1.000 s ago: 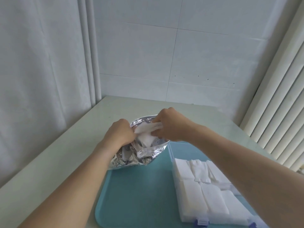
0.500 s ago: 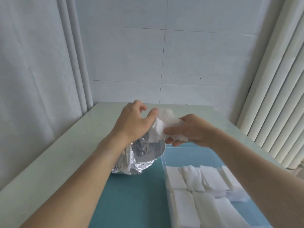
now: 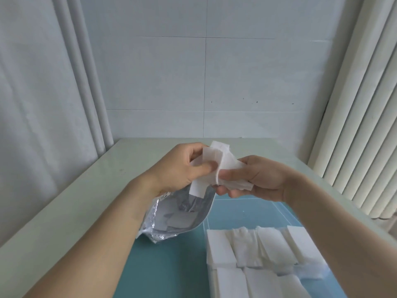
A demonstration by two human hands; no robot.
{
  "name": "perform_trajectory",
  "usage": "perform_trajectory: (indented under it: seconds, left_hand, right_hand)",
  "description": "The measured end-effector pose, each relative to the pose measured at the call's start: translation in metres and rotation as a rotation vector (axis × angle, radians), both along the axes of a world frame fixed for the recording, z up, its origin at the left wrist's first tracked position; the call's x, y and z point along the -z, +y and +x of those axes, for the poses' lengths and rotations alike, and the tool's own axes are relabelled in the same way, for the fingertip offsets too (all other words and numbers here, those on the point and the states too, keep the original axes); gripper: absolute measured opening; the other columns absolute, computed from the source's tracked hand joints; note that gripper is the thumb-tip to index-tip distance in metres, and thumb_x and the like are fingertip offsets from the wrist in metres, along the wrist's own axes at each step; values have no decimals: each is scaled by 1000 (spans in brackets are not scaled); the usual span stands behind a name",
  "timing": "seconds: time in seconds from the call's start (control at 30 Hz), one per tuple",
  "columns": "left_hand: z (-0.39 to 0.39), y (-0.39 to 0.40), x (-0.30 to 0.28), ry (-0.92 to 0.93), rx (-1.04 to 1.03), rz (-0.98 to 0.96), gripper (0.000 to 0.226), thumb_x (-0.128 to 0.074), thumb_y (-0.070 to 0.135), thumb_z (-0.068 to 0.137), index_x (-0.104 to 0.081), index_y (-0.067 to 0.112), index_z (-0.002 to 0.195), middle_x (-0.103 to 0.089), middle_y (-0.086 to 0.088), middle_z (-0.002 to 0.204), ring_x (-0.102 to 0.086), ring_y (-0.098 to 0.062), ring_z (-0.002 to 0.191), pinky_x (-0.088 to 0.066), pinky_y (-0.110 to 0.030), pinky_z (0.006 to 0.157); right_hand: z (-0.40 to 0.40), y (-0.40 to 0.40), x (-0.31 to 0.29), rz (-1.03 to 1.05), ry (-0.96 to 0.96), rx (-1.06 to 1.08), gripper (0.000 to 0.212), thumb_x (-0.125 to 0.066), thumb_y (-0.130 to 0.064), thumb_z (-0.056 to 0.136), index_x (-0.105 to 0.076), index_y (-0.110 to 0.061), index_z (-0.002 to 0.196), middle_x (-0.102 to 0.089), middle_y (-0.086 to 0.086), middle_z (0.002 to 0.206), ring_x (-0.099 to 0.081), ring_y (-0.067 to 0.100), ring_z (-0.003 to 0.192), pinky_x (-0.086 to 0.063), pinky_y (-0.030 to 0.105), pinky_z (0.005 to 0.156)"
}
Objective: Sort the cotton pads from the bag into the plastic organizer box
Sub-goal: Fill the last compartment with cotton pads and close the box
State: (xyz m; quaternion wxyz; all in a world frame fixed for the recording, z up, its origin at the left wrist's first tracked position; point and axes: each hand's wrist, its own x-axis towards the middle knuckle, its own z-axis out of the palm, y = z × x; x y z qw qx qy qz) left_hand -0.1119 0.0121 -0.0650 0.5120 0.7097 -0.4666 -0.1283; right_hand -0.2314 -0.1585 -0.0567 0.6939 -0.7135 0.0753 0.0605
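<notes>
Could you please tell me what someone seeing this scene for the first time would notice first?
The eye lands first on the bunch of white cotton pads held up mid-frame, pinched between the left hand and the right hand. Just below them lies the crinkled silver foil bag, mouth open with more pads inside. At lower right, neat rows of pads fill the clear organizer box on the teal tray.
</notes>
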Motion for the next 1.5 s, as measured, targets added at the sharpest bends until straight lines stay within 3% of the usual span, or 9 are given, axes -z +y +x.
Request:
perform_trajectory:
  seconds: [0.1,0.23,0.47,0.67,0.87,1.07,1.23,1.33,1.5]
  left_hand:
    - [-1,-5,4,-89,-81,0,18,-69,16,92,-68,15,110,-74,7,105,-68,-7,102,-54,-28,90]
    - [0,-8,9,-214,-152,44,14,-67,17,92,-68,18,106,-73,12,104,-66,-2,101,-51,-31,94]
    - [-3,-2,0,-191,-186,-7,14,-69,26,93,-71,23,106,-76,10,94,-71,-2,87,-55,-27,80]
    - [0,11,-10,-51,-48,54,63,-80,15,82,-52,24,138,-76,0,99,-74,-15,89,-59,-35,84]
    - [6,22,-14,-35,0,99,9,-69,5,91,-70,5,100,-76,-10,82,-75,-29,78,-60,-39,71]
    - [-3,31,-21,-18,71,119,8,-64,4,94,-66,-3,91,-74,-14,73,-70,-22,59,-55,-29,51]
    - [6,37,-22,-15,-82,34,13,-66,4,91,-66,-9,91,-72,-19,71,-68,-24,53,-48,-28,45]
    - [9,37,-21,36,-167,-117,13,-76,12,86,-71,0,88,-73,-14,73,-71,-27,58,-46,-28,42]
    - [-2,25,-20,-4,-187,-165,11,-71,16,90,-70,8,83,-68,-2,65,-62,-12,53,-48,-25,47]
  right_hand:
    - [-1,-1,-1,-24,-16,-43,39,-69,-17,85,-65,7,115,-74,15,92,-73,22,84,-57,23,68]
    - [0,10,4,-161,-82,-32,40,-79,-27,71,-72,-3,103,-75,11,92,-73,22,87,-57,25,70]
    - [12,20,23,-76,-174,218,25,-77,-16,86,-71,2,102,-71,18,91,-66,18,65,-46,22,49]
    - [7,25,14,29,-226,314,28,-76,-12,87,-70,5,108,-71,12,86,-64,17,65,-45,23,49]
    - [-3,40,10,-117,-223,349,24,-74,-14,89,-70,2,105,-76,13,86,-67,18,66,-46,24,48]
    - [-3,53,-4,-412,-382,517,19,-78,-24,86,-71,-8,94,-72,5,69,-65,22,56,-39,27,41]
    - [-6,50,-15,-171,-436,607,17,-77,-17,87,-71,-5,97,-70,7,77,-61,19,52,-36,26,39]
    - [-15,50,-17,-209,-408,408,19,-76,-16,86,-70,-2,97,-69,11,79,-61,19,56,-38,27,41]
    - [-6,52,-4,-141,-434,431,22,-76,-16,86,-70,0,100,-69,10,78,-64,20,58,-38,26,40]
